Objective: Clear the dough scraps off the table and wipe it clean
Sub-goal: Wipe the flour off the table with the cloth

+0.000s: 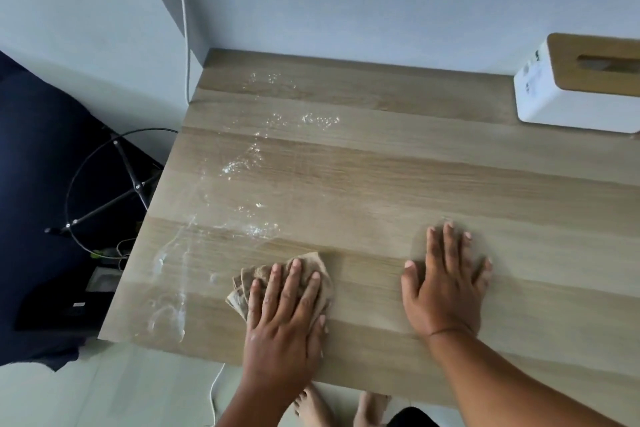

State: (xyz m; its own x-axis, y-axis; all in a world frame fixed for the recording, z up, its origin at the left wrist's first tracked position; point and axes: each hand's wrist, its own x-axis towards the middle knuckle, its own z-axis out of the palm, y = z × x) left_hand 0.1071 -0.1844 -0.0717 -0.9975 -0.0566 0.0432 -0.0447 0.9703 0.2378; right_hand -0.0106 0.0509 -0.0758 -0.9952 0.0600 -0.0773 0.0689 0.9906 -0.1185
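So far left, off the table edge, there's a black metal chair frame (pixel 104 184) on the floor next to something dark navy, and a white cable (pixel 183 17) runs down the wall. The wooden table (pixel 381 166) takes up most of the view. Its left part is still messy: white floury smears and little dough scraps (pixel 249 156) scattered from the back corner down toward the near left edge, with streaky wipe marks by the front.

Just right of that mess, the left hand (pixel 287 315) is pressing flat on a folded tan cloth (pixel 313 267), fingers straight and slightly spread over it, cloth flat on the table near the front edge. Then the right hand (pixel 446 284) rests palm-down on bare wood, well apart from the cloth, fingers straight and fanned out, holding nothing.

Back right corner has a white tissue box (pixel 540 94) with a wooden lid. There's some dark print on its side, but it's way too small and blurry to read.
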